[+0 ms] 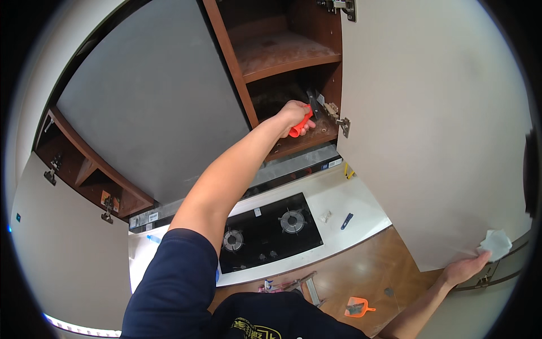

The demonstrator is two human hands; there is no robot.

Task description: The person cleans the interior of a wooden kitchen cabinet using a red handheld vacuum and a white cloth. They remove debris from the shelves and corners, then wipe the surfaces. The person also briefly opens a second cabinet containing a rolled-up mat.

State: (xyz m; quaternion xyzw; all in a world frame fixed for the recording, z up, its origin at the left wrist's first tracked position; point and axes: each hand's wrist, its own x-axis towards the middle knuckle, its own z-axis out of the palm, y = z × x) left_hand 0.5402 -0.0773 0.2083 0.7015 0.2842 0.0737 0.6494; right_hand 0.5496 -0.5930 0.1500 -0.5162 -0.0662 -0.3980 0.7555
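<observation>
My left hand (294, 115) reaches into the lower compartment of an open wall cabinet (292, 63). It grips the red handle of a tool (300, 127), whose dark, flat head (312, 101) points toward the back right corner. It looks like a scraper, but my hand hides part of it. Dust and small debris lie on the brown cabinet floor (319, 131). Low on the right, my right hand (463, 269) holds a crumpled white cloth (495, 245) at the bottom edge of the open, pale cabinet door (432, 127).
Metal hinges (344, 126) stick out beside the compartment. Below are a black gas hob (271, 237) and a white countertop (338, 195) with a dark blue utility knife (347, 221). An orange dustpan (356, 307) and a stepladder (312, 290) stand lower down. Another door (72, 245) hangs open at left.
</observation>
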